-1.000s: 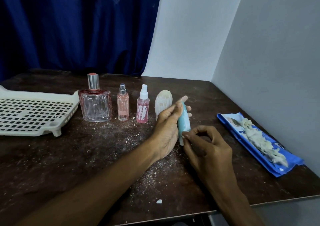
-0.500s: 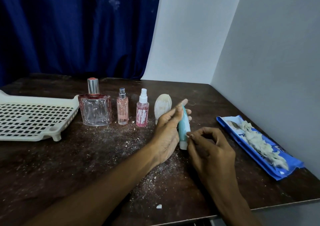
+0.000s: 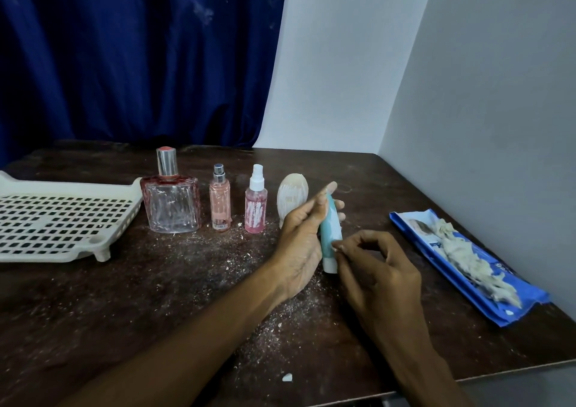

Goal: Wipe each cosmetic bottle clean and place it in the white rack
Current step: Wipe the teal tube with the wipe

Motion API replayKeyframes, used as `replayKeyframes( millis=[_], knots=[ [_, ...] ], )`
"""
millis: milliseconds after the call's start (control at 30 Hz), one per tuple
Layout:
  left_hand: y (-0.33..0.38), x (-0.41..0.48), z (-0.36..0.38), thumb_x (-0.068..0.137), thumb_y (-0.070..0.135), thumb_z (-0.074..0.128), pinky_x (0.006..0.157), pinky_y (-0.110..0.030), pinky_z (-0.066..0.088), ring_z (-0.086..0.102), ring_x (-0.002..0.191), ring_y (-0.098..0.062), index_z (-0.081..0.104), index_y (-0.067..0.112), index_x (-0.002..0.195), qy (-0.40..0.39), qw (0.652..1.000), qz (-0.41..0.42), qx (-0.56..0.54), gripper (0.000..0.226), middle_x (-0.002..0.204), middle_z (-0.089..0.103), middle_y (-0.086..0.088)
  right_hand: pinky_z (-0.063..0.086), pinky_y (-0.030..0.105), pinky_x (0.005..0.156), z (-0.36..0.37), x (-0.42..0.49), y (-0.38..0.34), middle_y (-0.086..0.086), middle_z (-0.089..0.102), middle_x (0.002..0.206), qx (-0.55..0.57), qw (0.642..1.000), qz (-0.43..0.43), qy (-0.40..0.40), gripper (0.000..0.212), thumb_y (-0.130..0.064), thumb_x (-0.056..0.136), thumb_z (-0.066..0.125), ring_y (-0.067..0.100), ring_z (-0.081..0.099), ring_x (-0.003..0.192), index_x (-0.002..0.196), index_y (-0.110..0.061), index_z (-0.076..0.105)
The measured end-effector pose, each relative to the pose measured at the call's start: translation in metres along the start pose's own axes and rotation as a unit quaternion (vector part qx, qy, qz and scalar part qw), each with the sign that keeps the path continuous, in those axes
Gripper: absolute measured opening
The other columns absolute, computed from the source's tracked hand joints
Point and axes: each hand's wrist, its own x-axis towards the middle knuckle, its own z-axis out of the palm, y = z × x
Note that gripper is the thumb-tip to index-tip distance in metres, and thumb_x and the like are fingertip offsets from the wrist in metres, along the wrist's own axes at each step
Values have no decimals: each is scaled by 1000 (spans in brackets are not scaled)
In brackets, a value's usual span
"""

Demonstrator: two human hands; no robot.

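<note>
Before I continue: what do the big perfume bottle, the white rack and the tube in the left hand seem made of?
The perfume bottle: likely glass, clear, pink-tinged, ribbed; shiny metallic-looking cap. The white rack: matte off-white plastic, judging by its moulded slotted grid and feet. The tube, held by the left hand: probably soft plastic, matte teal, white cap.
</note>
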Motion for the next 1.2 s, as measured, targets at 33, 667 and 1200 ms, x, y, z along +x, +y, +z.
replayKeyframes(
  millis=[33, 667, 1200],
  knots=[
    [0, 0, 0, 104, 22, 46, 93, -29, 50, 54, 101, -17, 64, 20, 127, -2, 1000, 1, 0, 30, 110, 61, -7, 53, 19, 72, 0, 1, 0, 4, 63, 102, -1, 1000, 6, 4, 20, -4, 80, 76, 11, 63, 81, 100, -6, 76],
    [1, -1, -1, 105, 23, 39, 106, -38, 45, 59, 105, -20, 60, 18, 130, -18, 1000, 6, 8, 33, 114, 62, -10, 59, 28, 70, -1, 1, -1, 5, 62, 107, 5, 1000, -15, -12, 23, -8, 81, 76, 14, 65, 84, 104, -7, 76],
    [0, -3, -1, 105, 21, 40, 105, -36, 47, 59, 105, -19, 58, 15, 134, -25, 1000, 6, 15, 35, 114, 62, -11, 57, 26, 73, -2, -1, 0, 8, 64, 103, 2, 1000, -3, 0, 23, -4, 78, 79, 15, 66, 84, 101, -7, 77]
  ],
)
